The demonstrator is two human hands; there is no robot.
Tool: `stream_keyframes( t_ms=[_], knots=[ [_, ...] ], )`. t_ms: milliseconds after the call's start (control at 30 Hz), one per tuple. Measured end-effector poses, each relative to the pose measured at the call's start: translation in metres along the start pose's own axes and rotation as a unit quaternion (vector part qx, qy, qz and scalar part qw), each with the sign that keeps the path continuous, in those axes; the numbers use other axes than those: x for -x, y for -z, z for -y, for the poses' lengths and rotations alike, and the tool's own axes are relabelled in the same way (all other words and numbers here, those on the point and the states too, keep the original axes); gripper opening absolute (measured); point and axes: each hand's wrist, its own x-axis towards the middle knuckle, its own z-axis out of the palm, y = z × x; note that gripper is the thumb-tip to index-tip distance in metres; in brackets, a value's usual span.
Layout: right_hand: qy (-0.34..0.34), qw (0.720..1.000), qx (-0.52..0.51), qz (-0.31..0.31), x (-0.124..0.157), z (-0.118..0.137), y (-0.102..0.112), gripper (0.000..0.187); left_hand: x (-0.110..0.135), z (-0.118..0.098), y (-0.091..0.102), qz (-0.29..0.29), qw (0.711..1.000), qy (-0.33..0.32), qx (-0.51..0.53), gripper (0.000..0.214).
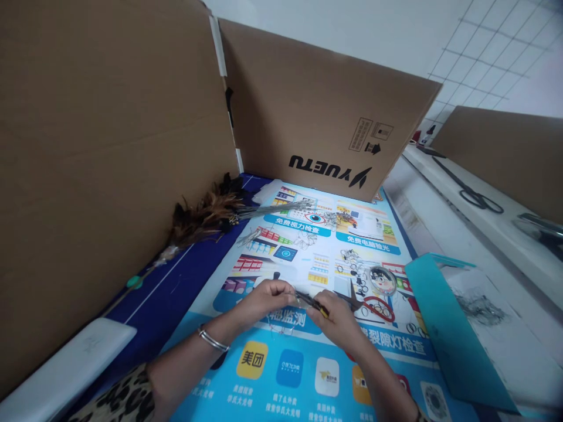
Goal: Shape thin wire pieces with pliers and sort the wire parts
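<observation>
Leopard-print sleeve (pixel 127 398) foremost. Left hand (pixel 268 298) pinches a thin, apparently silvery wire piece (pixel 298 302), shape unclear, above the printed sheet (pixel 312 341); right hand (pixel 336 317) grips black-and-yellow pliers (pixel 313 302), tips at the wire.

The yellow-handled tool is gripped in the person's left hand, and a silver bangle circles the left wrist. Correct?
No: in the head view, the right hand grips the yellow-handled tool; the silver bangle does circle the left wrist.
</observation>
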Motion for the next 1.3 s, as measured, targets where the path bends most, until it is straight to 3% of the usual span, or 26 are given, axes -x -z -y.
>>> stream_keyframes(
  t_ms=[200, 733, 1300],
  knots=[
    [0.013, 0.999, 0.012, 0.033, -0.0002, 0.0007, 0.0, 0.026, 0.0018, -0.0027, -0.0005, 0.016, 0.999, 0.024, 0.034, 0.024],
    [0.003, 0.99, 0.131, 0.044, 0.0003, 0.008, 0.0064, 0.025, 0.0002, 0.0017, 0.0014, 0.029, 0.997, 0.048, 0.053, 0.022],
    [-0.004, 0.989, 0.138, 0.046, -0.0005, 0.0097, 0.0043, 0.024, 0.0015, -0.0006, 0.0005, 0.023, 0.999, 0.037, 0.025, 0.024]
  ],
)
